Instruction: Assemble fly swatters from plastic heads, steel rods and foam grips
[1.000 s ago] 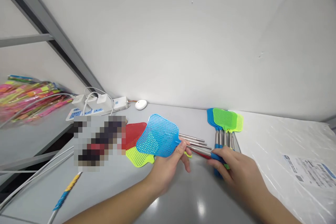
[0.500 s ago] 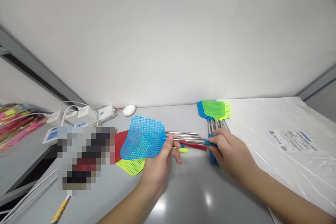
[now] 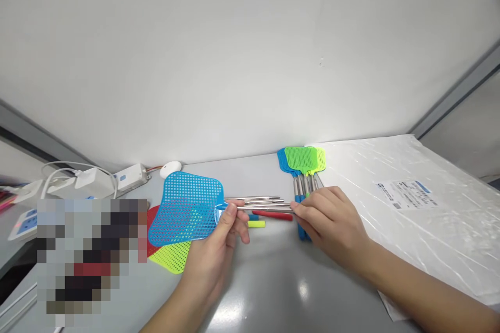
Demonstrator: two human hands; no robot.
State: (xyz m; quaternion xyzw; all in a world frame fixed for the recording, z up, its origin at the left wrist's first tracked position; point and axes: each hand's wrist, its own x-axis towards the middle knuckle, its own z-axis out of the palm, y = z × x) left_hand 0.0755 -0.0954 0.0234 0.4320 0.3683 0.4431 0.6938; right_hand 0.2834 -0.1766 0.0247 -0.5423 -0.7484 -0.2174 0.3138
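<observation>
A blue fly swatter [image 3: 187, 208] with a mesh head and thin metal shaft is held between my hands. My left hand [image 3: 209, 255] pinches its neck, thumb on top. At the shaft's far end, my right hand [image 3: 332, 218] closes round the handle, hiding its grip. Beneath lie a red swatter [image 3: 153, 237] and a lime swatter [image 3: 174, 259], partly covered. Behind the held shaft show several metal shafts [image 3: 265, 200], a red handle [image 3: 275, 216] and a lime handle end [image 3: 257, 224]. Just beyond my right hand lies a pile of swatters, green [image 3: 300, 157] on top.
White plastic-wrapped material [image 3: 437, 239] with a label covers the right side of the table. On the left are a power strip [image 3: 27, 223], plugs, cables and a white oval device [image 3: 171, 169]. A pixelated patch hides part of the left side. A wall [image 3: 234, 62] rises behind.
The view has turned right, so things appear farther left. My right fingers now cover the blue grip that showed before. Both hands still hold the blue swatter.
</observation>
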